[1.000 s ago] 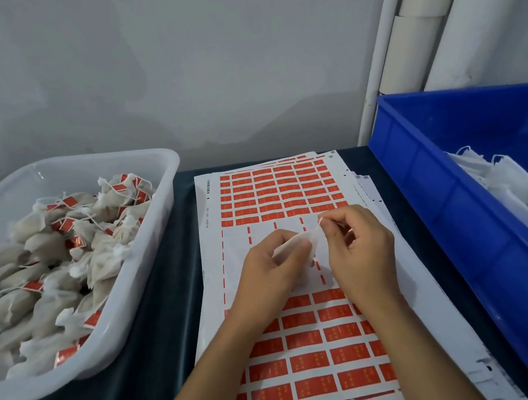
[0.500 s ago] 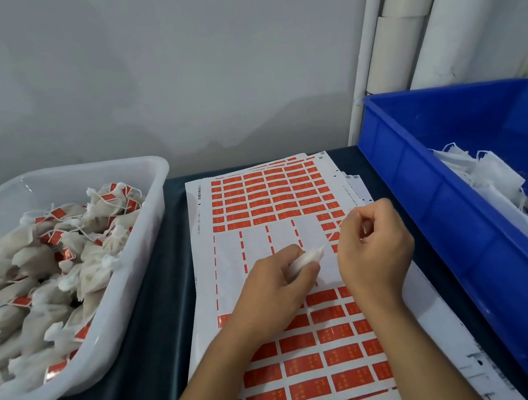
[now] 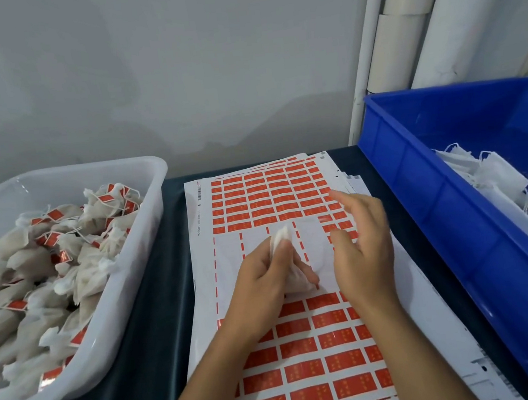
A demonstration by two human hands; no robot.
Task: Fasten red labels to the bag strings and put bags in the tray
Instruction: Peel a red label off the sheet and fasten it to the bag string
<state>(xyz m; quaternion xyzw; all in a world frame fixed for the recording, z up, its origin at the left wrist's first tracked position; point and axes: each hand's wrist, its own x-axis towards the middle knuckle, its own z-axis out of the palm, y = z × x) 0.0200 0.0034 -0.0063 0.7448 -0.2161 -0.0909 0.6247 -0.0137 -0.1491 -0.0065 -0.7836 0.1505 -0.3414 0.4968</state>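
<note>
A small white bag (image 3: 281,237) sits in my left hand (image 3: 265,280), whose fingers curl round it above the middle of the label sheet (image 3: 230,261). Rows of red labels (image 3: 268,196) fill the sheet's far and near parts; a peeled white band lies between. My right hand (image 3: 361,238) hovers just right of the bag, fingers spread and blurred, reaching toward the red labels at the sheet's right edge. I cannot tell whether it holds the string. The white tray (image 3: 146,192) at left holds several labelled bags (image 3: 67,251).
A blue bin (image 3: 451,214) on the right holds several unlabelled white bags (image 3: 492,174). The label sheets lie stacked on a dark tabletop (image 3: 157,307). White pipes (image 3: 402,41) stand against the grey wall behind the bin.
My right hand has let go its pinch at the bag's string and opened, moving right and farther over the labels. My left hand has kept hold of the bag.
</note>
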